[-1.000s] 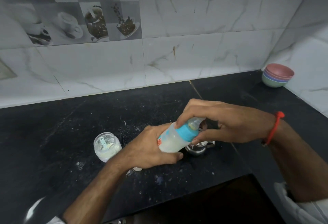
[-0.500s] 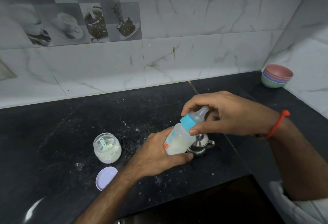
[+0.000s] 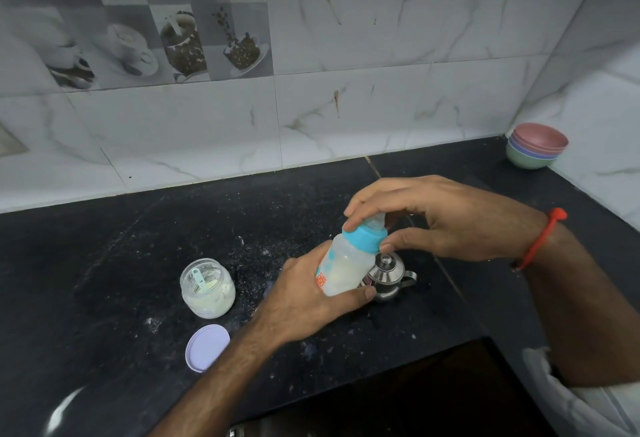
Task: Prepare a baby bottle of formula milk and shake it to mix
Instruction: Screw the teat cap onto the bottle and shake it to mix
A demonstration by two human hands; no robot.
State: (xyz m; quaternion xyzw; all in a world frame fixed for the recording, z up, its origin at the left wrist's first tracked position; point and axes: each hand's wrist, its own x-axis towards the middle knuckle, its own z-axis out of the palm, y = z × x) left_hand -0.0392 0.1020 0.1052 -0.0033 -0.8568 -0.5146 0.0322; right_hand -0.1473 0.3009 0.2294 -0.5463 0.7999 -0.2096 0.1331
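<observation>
A clear baby bottle (image 3: 344, 268) with milky liquid, a blue collar and a translucent teat stands nearly upright just above the black counter (image 3: 104, 263). My left hand (image 3: 311, 301) grips its lower body from the left. My right hand (image 3: 446, 218) arches over the top, thumb and fingertips pinching the blue collar. Left of them sits an open formula jar (image 3: 207, 289) with a pale green scoop inside, and its lilac lid (image 3: 207, 347) lies flat in front of it.
A small steel pot (image 3: 389, 275) with a lid stands right behind the bottle. Stacked pastel bowls (image 3: 536, 145) sit in the far right corner. Spilled powder speckles the counter around the jar. The counter's front edge drops off at the bottom right.
The bottle has swung from tilted toward the right to nearly upright. My right hand has shifted from covering the teat to pinching the blue collar. The lilac lid has come into sight.
</observation>
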